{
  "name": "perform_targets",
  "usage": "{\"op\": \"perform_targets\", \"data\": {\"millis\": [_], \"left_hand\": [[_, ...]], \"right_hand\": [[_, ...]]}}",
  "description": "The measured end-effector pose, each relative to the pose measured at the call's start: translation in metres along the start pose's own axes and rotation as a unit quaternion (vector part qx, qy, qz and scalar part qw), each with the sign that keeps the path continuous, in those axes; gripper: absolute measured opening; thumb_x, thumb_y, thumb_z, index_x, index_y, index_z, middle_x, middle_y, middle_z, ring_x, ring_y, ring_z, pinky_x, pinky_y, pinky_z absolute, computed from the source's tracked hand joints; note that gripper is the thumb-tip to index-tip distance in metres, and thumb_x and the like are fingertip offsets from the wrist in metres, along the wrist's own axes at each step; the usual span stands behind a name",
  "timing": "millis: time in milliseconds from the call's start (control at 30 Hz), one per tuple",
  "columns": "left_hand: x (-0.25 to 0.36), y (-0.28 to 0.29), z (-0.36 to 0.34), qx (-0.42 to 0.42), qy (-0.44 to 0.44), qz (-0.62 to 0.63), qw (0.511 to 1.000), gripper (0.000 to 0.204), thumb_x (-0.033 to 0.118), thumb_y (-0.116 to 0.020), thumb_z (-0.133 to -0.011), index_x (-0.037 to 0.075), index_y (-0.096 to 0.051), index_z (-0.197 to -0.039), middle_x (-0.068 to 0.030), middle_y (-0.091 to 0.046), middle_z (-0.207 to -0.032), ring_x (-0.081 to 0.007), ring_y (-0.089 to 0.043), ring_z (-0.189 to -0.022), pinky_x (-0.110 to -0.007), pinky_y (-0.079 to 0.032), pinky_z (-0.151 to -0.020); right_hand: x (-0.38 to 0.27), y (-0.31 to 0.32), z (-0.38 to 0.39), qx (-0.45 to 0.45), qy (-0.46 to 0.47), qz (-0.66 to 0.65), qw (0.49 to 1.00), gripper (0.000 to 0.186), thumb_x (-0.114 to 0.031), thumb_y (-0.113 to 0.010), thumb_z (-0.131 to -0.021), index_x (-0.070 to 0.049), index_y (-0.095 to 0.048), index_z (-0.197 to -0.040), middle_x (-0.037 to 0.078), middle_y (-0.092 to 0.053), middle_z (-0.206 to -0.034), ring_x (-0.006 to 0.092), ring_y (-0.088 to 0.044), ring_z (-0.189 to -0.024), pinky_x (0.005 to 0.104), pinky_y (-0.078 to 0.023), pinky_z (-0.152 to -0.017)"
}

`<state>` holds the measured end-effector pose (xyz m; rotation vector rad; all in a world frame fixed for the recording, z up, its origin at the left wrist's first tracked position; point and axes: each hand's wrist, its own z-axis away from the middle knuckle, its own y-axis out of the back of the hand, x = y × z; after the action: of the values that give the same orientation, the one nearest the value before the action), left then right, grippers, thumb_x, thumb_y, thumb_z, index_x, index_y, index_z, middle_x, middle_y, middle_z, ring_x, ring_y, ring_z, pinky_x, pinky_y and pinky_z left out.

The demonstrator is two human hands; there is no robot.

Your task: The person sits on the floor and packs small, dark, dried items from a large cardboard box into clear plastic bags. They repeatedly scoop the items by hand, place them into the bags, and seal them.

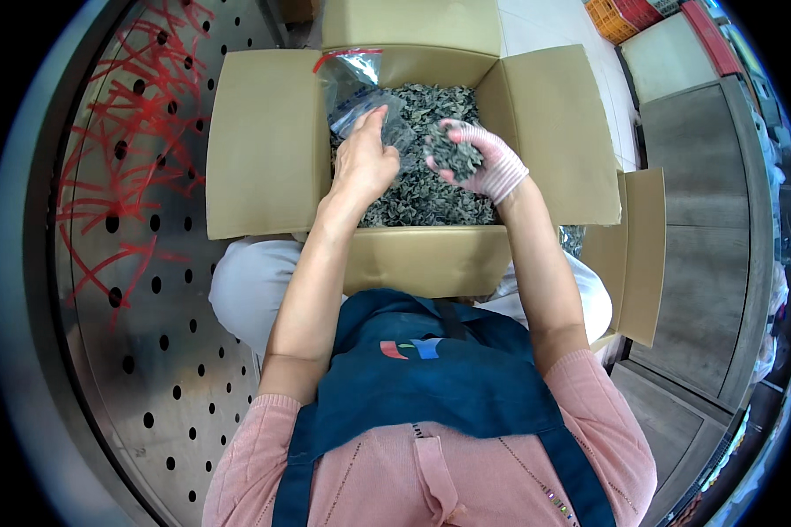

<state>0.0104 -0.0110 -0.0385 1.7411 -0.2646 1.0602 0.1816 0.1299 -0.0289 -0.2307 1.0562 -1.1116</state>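
An open cardboard box (426,259) between my knees holds a heap of dark grey, curled dried wood ear fungus (426,198). My bare left hand (366,164) is over the box's left side, its fingers closed on a clear plastic bag (394,116). The bag's mouth faces the right hand, though its edge is hard to make out. My right hand (494,165), in a pink-and-white striped glove, curls round a handful of dried wood ear fungus (453,154) just right of the bag. Another clear bag with a red top strip (347,75) rests in the box's far left corner.
Box flaps spread left (268,145), right (564,136) and far (410,25). A perforated metal panel (171,342) with red strips stands at left. To the right are another open carton (643,255) and a grey cabinet (694,237). An orange crate (610,19) sits far right.
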Motion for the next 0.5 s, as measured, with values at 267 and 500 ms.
{"op": "perform_targets", "data": {"millis": [267, 500], "left_hand": [[0.037, -0.003, -0.022, -0.086, -0.055, -0.009, 0.995, 0.069, 0.004, -0.065, -0.075, -0.001, -0.045, -0.142, -0.0239, -0.051, -0.140, -0.0368, -0.049, -0.131, -0.039, -0.041, -0.107], [0.054, 0.004, -0.035, -0.118, -0.065, -0.016, 0.991, 0.073, 0.004, -0.064, -0.073, -0.003, -0.042, -0.142, -0.0249, -0.050, -0.139, -0.0386, -0.051, -0.128, -0.041, -0.042, -0.108]], "right_hand": [[-0.021, -0.038, -0.014, 0.098, 0.029, -0.052, 0.993, 0.025, -0.018, -0.073, -0.085, -0.012, -0.063, -0.107, 0.012, -0.067, -0.103, 0.0305, -0.066, -0.091, 0.0482, -0.058, -0.075], [-0.030, -0.048, -0.024, 0.098, 0.131, 0.007, 0.987, 0.032, -0.027, -0.074, -0.086, -0.007, -0.062, -0.108, 0.011, -0.066, -0.108, 0.0261, -0.061, -0.102, 0.0495, -0.049, -0.092]]}}
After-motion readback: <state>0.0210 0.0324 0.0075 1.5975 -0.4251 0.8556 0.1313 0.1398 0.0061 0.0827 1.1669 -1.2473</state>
